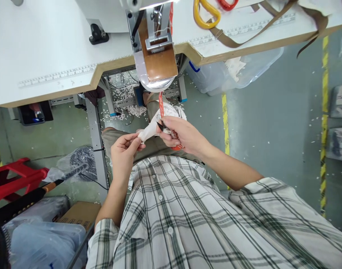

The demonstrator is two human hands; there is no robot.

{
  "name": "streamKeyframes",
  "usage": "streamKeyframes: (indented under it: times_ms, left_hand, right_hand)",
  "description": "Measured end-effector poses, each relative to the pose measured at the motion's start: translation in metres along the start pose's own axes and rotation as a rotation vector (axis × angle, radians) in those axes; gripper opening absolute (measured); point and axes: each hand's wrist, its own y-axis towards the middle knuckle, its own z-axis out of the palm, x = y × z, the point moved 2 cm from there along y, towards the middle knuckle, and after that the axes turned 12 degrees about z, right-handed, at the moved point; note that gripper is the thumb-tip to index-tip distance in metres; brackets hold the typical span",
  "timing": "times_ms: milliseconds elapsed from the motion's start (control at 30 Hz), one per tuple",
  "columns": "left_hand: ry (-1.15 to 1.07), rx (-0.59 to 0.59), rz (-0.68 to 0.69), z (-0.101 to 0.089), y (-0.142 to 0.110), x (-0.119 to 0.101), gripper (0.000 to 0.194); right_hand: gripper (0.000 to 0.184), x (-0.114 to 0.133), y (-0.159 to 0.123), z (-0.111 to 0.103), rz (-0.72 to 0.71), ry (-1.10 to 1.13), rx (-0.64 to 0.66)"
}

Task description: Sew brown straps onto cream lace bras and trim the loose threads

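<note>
Over my lap, my left hand [128, 146] pinches the end of a piece of white fabric [149, 130] between thumb and fingertips. The fabric stretches across to my right hand [180, 135], and a lacy white part of it [171, 110] bunches up behind that hand. Closed in my right hand is a pair of thread snips, mostly hidden by the fingers; the dark pointed tip [160, 126] sticks out toward the fabric. A red-orange cord [161, 104] runs down from the sewing machine [161, 61] to this hand.
The machine's rounded arm juts over the notched edge of a white table [59, 48]. Yellow-handled scissors [207, 15] and a brown strap [243, 39] lie on the right. Below stand a clear plastic bin [232, 73], a metal table leg [96, 142] and a red stool [18, 175]. White scraps litter the floor.
</note>
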Motion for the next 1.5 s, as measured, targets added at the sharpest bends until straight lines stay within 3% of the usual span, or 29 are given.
streamKeyframes:
  times_ms: [100, 167, 233, 333, 433, 567, 633, 700, 800, 900, 1067, 1167, 1267, 1367, 1500]
  left_hand:
    - [-0.023, 0.006, -0.027, -0.003, 0.000, -0.004, 0.035]
    - [-0.023, 0.011, -0.022, -0.004, -0.001, -0.009, 0.034]
    - [-0.024, 0.022, -0.004, -0.003, -0.002, -0.014, 0.032]
    - [0.001, 0.056, 0.062, -0.002, -0.004, -0.017, 0.029]
    - [0.151, 0.086, 0.252, -0.001, -0.008, -0.020, 0.022]
    - [0.385, 0.078, 0.590, 0.003, -0.014, -0.025, 0.009]
    - [0.279, 0.092, 0.522, 0.005, -0.014, -0.023, 0.016]
    - [0.097, 0.172, 0.301, 0.006, -0.011, -0.017, 0.022]
    - [-0.064, 0.291, 0.066, 0.006, -0.007, -0.009, 0.027]
    - [-0.075, 0.284, 0.048, 0.004, -0.006, -0.009, 0.024]
    - [-0.009, 0.193, 0.142, 0.003, -0.015, -0.012, 0.019]
    - [0.030, 0.134, 0.207, 0.003, -0.019, -0.016, 0.018]
    - [0.110, 0.068, 0.276, -0.001, -0.021, -0.022, 0.016]
    - [0.174, 0.036, 0.312, -0.006, -0.021, -0.026, 0.017]
    - [0.200, 0.017, 0.324, -0.008, -0.021, -0.027, 0.021]
  right_hand:
    - [0.025, 0.012, -0.005, -0.002, -0.184, -0.346, -0.187]
    - [0.032, 0.016, -0.003, -0.001, -0.319, -0.595, -0.278]
    - [0.043, 0.017, 0.002, 0.001, -0.412, -0.751, -0.282]
    - [0.041, 0.016, 0.011, 0.005, -0.379, -0.832, -0.174]
    - [0.020, 0.014, 0.016, 0.007, -0.360, -0.959, -0.153]
    - [0.012, 0.005, 0.017, 0.008, -0.647, -1.162, -0.331]
    - [0.016, -0.002, 0.015, 0.008, -0.878, -1.160, -0.424]
    - [0.019, -0.008, 0.013, 0.008, -1.082, -1.123, -0.494]
    - [0.019, -0.012, 0.011, 0.005, -1.206, -1.109, -0.550]
    - [0.017, -0.012, 0.010, 0.003, -1.186, -1.129, -0.521]
    - [0.015, -0.013, 0.011, 0.004, -1.123, -1.032, -0.461]
    - [0.012, -0.010, 0.008, 0.005, -0.889, -0.965, -0.425]
    - [0.025, -0.003, -0.005, 0.002, -0.605, -0.913, -0.444]
    - [0.017, 0.007, -0.023, 0.003, -0.481, -0.953, -0.404]
    - [0.024, 0.014, -0.032, 0.010, -0.356, -1.032, -0.188]
